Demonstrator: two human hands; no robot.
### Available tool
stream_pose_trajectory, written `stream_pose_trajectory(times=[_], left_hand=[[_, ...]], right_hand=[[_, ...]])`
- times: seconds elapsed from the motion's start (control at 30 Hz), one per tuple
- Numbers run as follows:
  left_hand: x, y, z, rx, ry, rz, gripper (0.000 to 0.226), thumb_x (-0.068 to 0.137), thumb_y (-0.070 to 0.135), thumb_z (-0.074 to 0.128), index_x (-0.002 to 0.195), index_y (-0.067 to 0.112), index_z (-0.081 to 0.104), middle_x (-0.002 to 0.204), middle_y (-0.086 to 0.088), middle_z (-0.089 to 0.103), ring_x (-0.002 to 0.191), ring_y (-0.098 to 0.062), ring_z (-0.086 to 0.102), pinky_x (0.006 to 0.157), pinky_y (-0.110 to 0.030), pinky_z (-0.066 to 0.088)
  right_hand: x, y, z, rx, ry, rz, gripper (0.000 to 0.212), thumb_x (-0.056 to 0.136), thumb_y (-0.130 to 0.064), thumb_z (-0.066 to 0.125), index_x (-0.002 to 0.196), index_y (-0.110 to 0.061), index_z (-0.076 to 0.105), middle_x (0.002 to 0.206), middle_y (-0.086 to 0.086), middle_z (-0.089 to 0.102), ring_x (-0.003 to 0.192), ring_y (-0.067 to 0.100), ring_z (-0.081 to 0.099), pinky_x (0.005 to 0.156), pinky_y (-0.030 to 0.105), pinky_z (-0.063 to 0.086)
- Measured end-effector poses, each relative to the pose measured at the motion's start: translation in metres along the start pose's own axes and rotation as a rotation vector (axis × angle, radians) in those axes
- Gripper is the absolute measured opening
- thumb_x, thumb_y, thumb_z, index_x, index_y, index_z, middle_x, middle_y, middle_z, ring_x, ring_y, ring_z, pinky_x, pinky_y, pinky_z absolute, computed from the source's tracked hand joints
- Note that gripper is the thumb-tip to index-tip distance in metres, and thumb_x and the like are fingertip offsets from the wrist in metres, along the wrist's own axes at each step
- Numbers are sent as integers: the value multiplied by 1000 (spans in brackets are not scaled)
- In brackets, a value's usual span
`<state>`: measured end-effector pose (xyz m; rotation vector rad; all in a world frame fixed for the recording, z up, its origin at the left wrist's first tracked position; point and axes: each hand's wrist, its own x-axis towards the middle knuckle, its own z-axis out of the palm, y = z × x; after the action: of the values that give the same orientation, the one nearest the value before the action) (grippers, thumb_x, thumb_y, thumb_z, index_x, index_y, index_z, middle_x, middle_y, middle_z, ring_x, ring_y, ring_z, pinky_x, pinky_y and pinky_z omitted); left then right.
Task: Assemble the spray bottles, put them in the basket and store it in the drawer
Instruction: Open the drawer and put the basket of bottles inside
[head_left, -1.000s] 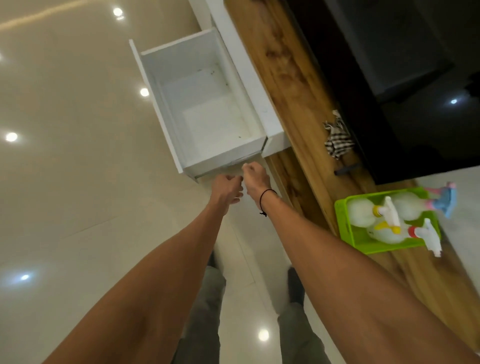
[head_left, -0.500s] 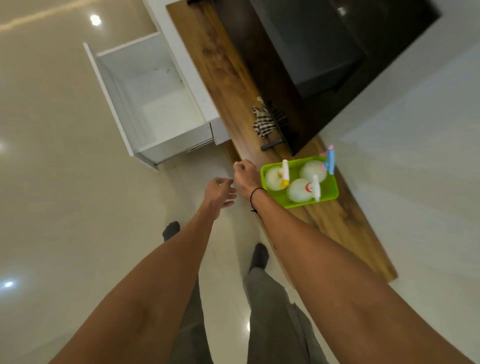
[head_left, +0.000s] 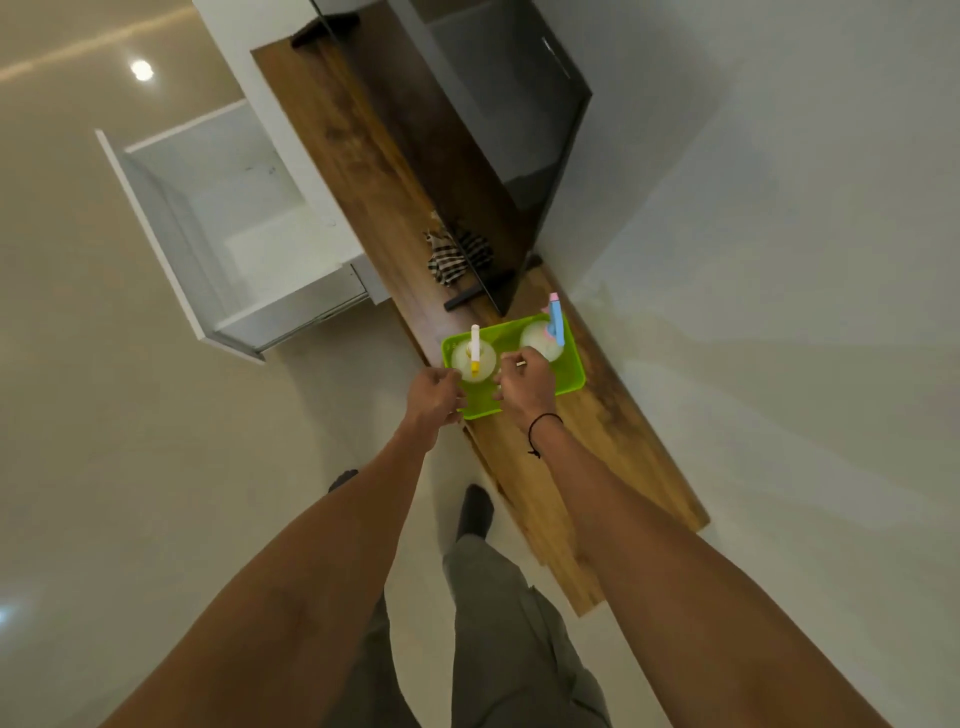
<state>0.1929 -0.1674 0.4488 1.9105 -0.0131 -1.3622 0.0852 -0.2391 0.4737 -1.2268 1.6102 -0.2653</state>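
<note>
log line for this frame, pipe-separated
phase: basket pickup | left hand: at green basket near edge | right hand: over basket | spray bottles: inside | drawer: open

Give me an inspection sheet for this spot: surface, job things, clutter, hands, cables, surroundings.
Surface: long wooden counter, bare wood near its front end.
Job's things: green basket on the counter, holding a yellow-topped spray bottle and a blue-topped spray bottle; any third bottle is hidden by the right hand. White drawer stands open, nothing seen inside.
Clutter: checked cloth by the television's foot.
Hands: left hand at the basket's near-left edge, right hand over its near side; grip unclear.
Cables: nothing seen.
Surroundings: dark television, glossy tiled floor, pale wall.
</note>
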Motion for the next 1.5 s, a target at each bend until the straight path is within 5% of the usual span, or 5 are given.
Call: stream_pose_trajectory(times=[0.3,0.73,1.07,1.23,1.5], left_hand=[[31,-1,5,26,125,14,35,99,21,64,132,8,58,122,-12,61,81,-10,59,74,-36,59],[80,-21,20,117,-61,-77,61,101,8,58,156,20,34,146,-19,54,108,-26,58,80,-42,59],[107,-38,27,387,-26,30,68,93,27,63,154,15,35,142,-21,55,125,-45,60,100,-58,56],[114,-42,11,537,28,80,54,99,14,56,150,18,42,135,-26,60,120,-48,62,99,-58,56],[115,-41,-58,670,20,89,57,97,9,55,152,16,41,133,-29,62,117,-48,65,98,-53,57]], right_hand=[[56,13,-48,-5,249,45,26,98,-18,56,113,0,69,121,19,69,112,36,64,77,25,39],[136,38,-76,-292,-27,124,68,95,-2,54,158,-7,30,155,19,45,139,37,49,112,47,46],[152,62,-63,-331,-42,-181,36,101,-13,57,136,-16,58,94,-8,61,102,26,63,70,24,45],[152,72,-53,-448,-111,-23,37,106,-24,51,141,-13,59,133,15,64,121,34,62,102,44,51],[119,75,-10,-473,-176,167,40,100,-15,54,139,-10,44,125,19,59,108,44,64,46,32,51]])
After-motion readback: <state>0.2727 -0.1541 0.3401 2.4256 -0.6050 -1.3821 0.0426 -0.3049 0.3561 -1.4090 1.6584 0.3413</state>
